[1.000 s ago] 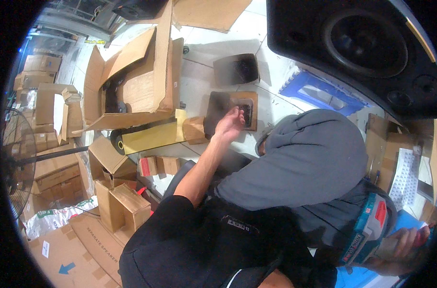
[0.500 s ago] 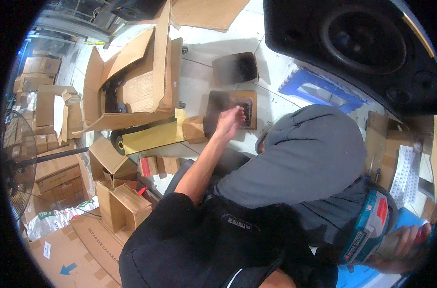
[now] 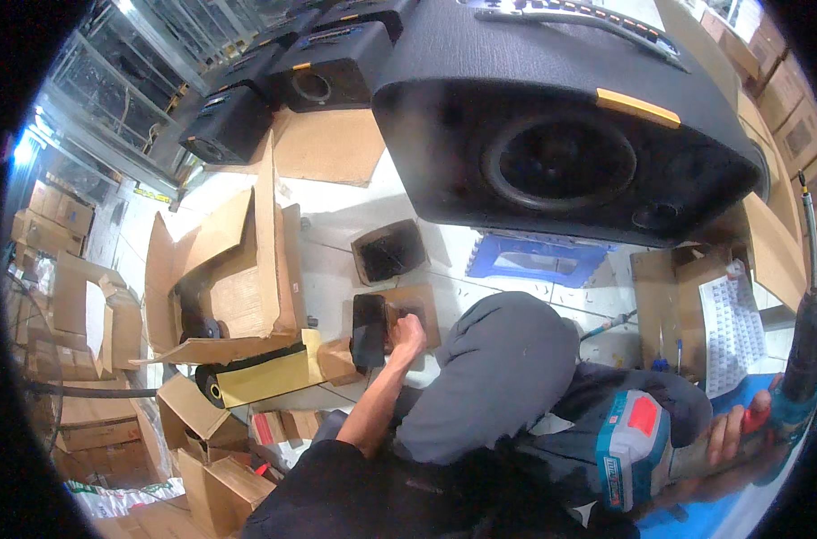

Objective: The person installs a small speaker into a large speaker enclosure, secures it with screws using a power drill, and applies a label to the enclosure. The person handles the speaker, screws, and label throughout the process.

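Note:
My left hand (image 3: 407, 336) is closed, its fingers bunched at a shallow cardboard box (image 3: 429, 305). Whatever they may pinch is hidden. A black open-topped box (image 3: 368, 331) stands directly left of that hand. Beyond it sits another small cardboard box (image 3: 389, 253) with dark contents too small to name. At the far right my right hand (image 3: 739, 429) is wrapped around a teal and black cordless drill (image 3: 799, 364). The drill's long bit points upward, and its grey battery pack hangs toward my bent leg. A large black speaker (image 3: 561, 108) with a round cone looms ahead.
An open cardboard carton (image 3: 287, 269) lies at the left, with a yellow-sided roll or box (image 3: 269, 373) before it. A blue plastic frame (image 3: 538, 260) rests beneath the speaker. More black speakers (image 3: 332, 67) stand behind. Another carton (image 3: 655, 310) with a printed sheet is at the right.
My view has tilted up, showing more of the speaker and those behind it. My left hand has gone lower at the shallow box. The drill stays in my right hand, its bit now visible.

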Available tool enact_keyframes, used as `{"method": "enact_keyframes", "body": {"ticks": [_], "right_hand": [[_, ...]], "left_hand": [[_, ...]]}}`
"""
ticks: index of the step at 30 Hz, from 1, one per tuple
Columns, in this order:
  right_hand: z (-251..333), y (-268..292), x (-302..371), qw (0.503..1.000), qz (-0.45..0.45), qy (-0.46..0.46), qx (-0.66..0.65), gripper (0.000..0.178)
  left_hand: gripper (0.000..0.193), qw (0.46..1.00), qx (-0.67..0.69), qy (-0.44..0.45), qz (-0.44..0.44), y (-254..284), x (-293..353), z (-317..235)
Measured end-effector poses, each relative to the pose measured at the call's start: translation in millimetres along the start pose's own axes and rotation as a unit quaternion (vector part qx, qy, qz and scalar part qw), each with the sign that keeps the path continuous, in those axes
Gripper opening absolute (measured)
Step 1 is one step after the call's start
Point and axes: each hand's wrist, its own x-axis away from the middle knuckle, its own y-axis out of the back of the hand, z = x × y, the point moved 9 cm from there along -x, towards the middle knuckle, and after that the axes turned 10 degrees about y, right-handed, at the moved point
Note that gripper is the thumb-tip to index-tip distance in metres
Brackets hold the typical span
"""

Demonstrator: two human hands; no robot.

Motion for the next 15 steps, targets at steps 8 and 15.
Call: {"method": "enact_keyframes", "body": {"ticks": [8,15], "right_hand": [[10,13,15,0.983,-0.182,0.027,-0.024,0.063],[0,-15,11,0.991,-0.105,0.002,-0.087,0.09]], "left_hand": [[0.022,0.997,0.083,0.008,-0.011,8,3,7],[0.021,0.968,0.243,-0.051,-0.021,53,36,-10]]}}
